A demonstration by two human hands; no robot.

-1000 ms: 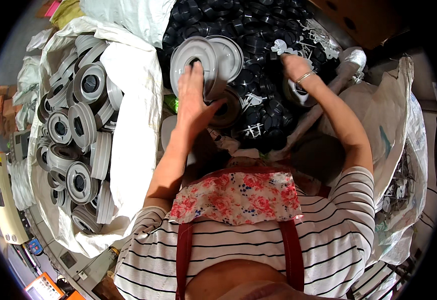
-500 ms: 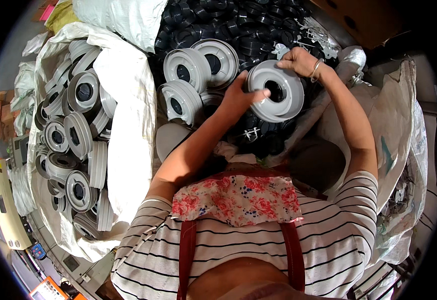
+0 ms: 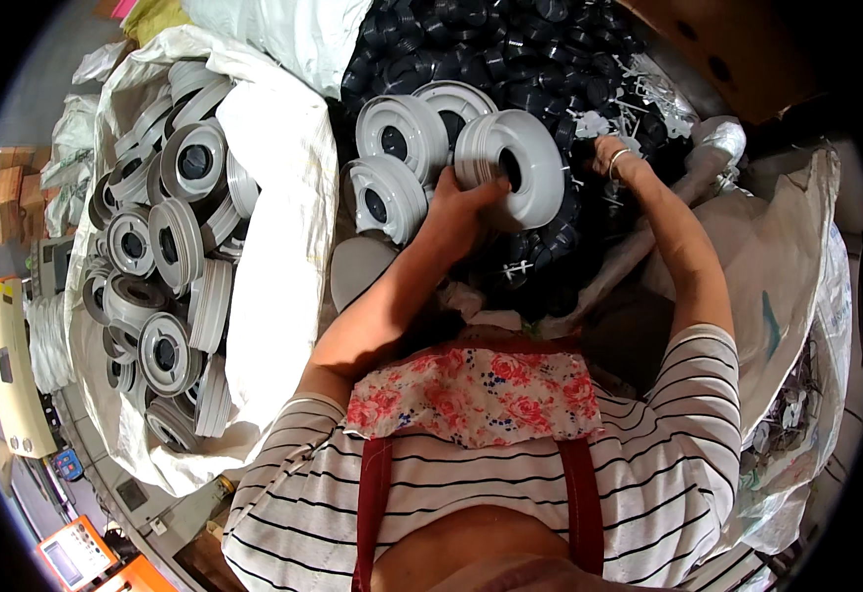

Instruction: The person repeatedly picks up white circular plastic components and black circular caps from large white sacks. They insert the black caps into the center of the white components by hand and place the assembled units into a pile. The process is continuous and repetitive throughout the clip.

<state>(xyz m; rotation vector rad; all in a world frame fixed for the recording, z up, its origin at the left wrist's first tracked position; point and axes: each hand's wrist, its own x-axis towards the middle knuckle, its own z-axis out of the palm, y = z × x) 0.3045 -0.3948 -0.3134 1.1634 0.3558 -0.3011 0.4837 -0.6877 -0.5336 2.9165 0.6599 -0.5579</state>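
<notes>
The left hand (image 3: 461, 212) is clamped on a gray wheel (image 3: 544, 163), its thumb near the central hole, above a heap of black caps (image 3: 426, 44). The right hand (image 3: 614, 155) is among the caps by some white plastic bits (image 3: 591, 124); whether its fingers are closed cannot be told. Three similar wheels (image 3: 424, 128) sit left of the held one. Farther left, a white sack (image 3: 288, 168) contains more.

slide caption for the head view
Left hand holds a grey ring; right hand over a pile of black parts.
</notes>
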